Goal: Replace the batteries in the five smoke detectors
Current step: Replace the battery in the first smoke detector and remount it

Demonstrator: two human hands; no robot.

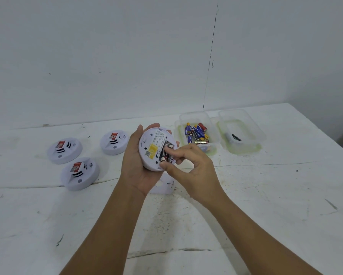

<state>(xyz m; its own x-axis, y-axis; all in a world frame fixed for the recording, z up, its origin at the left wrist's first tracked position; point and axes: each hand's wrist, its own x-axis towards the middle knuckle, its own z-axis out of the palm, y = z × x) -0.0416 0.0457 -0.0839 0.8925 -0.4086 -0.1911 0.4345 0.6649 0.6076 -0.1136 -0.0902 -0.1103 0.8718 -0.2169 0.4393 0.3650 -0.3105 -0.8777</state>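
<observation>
Head view: my left hand [135,167] cradles the detector [153,149]; right fingers [167,150] pinch the batteries [165,153]. Pry the end nearest my thumb first.

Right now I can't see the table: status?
Left hand holds detector back-up. Right hand pinching a battery in its bay. Nothing in the way.

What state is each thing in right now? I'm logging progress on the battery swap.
held smoke detector: back up, compartment open, batteries inside
left hand: grips the held detector
right hand: fingertips on the batteries
three detectors on the table: face up, closed
battery tub: open, holds loose batteries
second tub: open, nearly empty
</observation>
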